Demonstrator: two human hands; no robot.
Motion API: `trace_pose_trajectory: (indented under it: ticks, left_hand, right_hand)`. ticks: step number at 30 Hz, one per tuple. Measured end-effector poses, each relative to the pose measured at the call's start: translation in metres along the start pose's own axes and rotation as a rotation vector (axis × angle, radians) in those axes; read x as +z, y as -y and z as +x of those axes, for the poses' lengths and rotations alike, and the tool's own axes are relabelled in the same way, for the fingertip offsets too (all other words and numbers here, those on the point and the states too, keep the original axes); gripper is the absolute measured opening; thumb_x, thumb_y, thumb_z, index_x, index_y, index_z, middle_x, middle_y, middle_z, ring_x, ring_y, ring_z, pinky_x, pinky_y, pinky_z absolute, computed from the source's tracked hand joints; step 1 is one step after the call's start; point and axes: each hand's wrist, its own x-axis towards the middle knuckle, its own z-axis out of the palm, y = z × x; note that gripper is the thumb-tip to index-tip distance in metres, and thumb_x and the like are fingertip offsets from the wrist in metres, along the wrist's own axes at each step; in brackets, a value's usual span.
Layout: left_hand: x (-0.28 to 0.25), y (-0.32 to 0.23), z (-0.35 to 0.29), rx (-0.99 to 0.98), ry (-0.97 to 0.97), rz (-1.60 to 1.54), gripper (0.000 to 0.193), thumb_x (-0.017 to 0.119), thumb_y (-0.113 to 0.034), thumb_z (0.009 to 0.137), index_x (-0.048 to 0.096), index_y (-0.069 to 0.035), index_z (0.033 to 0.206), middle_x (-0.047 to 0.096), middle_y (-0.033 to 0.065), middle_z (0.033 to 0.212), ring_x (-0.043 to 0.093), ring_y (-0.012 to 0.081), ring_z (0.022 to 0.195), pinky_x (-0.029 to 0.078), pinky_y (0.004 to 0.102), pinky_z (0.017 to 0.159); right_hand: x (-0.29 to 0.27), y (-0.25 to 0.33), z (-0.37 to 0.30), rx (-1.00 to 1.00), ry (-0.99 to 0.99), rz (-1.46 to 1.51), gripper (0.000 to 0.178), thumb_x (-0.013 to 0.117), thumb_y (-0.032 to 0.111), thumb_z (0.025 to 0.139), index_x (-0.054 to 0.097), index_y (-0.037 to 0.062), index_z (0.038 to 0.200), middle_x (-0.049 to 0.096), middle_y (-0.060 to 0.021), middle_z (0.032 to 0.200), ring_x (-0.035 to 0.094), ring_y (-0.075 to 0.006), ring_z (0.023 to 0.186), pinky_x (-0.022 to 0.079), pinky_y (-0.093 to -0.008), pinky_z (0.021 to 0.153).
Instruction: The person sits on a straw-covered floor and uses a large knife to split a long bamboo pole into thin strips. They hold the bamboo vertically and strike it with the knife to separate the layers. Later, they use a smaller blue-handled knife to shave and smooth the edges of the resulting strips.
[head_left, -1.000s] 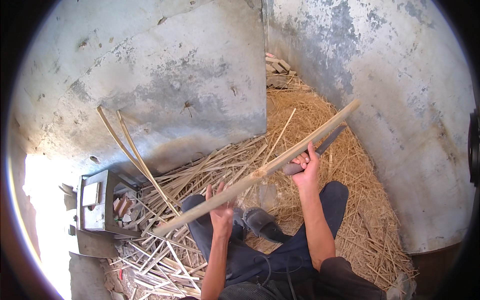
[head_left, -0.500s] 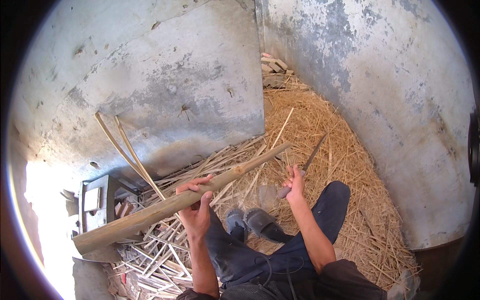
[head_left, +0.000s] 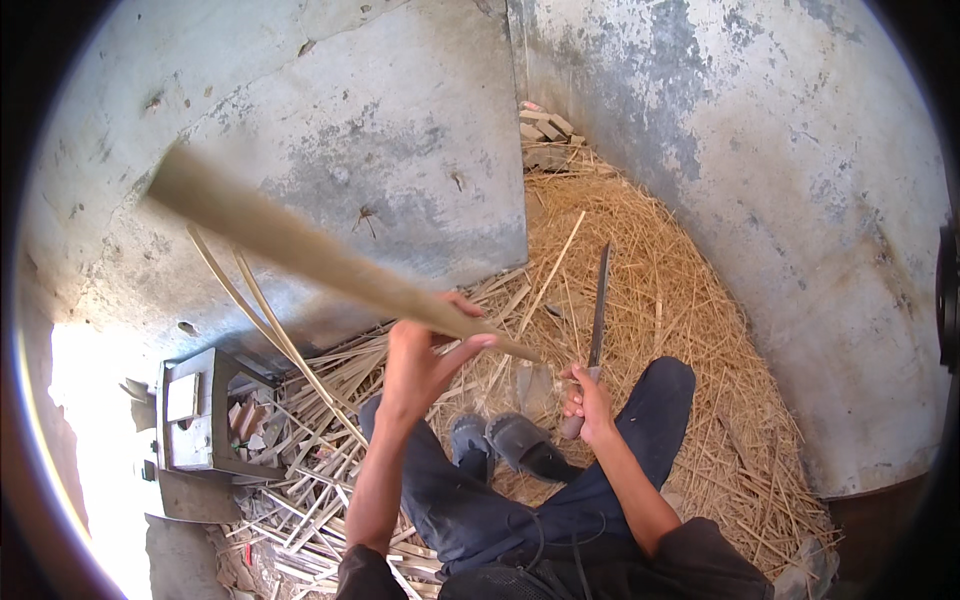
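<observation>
My left hand [head_left: 415, 365] is wrapped round a thick, pale wooden pole [head_left: 310, 258], gripping it nearer its lower end. The pole slants from the upper left, where its thick end is smeared by motion, down to a thinner end between my hands. In my right hand [head_left: 592, 402] I hold a long-bladed knife [head_left: 600, 305] by its handle, the dark blade pointing up and away from me. Knife and pole are apart. Below them show my knees in dark trousers and my dark slippers [head_left: 520, 440] on the littered floor.
Straw-like shavings [head_left: 690, 330] cover the floor ahead and right. Split strips [head_left: 320, 520] lie heaped at left, and two long bent strips [head_left: 285, 345] lean on the grey wall [head_left: 400, 130]. A box-like wooden frame [head_left: 200, 455] stands left; bricks [head_left: 548, 128] lie in the far corner.
The pole's thick end has swung up from lower left to upper left, and its thin end has dropped. My right hand has lowered slightly, the knife turning more upright.
</observation>
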Motion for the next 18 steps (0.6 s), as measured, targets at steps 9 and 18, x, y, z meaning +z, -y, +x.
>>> trace_pose_trajectory:
  ticks: [9, 18]
  left_hand:
    - [0.067, 0.078, 0.082, 0.218, 0.32, 0.04, 0.037, 0.088, -0.024, 0.09, 0.065, -0.004, 0.111, 0.072, 0.0074, 0.105, 0.07, 0.023, 0.099, 0.057, 0.0429, 0.097]
    - [0.055, 0.006, 0.148, 0.168, 0.198, -0.424, 0.029, 0.081, -0.019, 0.097, 0.06, -0.008, 0.115, 0.068, 0.0036, 0.104, 0.067, 0.0168, 0.103, 0.056, 0.04, 0.095]
  right_hand:
    - [0.001, -0.02, -0.025, 0.061, 0.055, -0.041, 0.039, 0.065, 0.042, 0.106, 0.063, 0.0039, 0.1, 0.041, 0.0055, 0.058, 0.036, -0.0058, 0.042, 0.035, -0.0271, 0.048]
    - [-0.003, -0.026, -0.033, 0.049, 0.043, -0.036, 0.035, 0.066, 0.038, 0.106, 0.062, 0.004, 0.099, 0.042, 0.0033, 0.06, 0.036, -0.0071, 0.043, 0.033, -0.0273, 0.045]
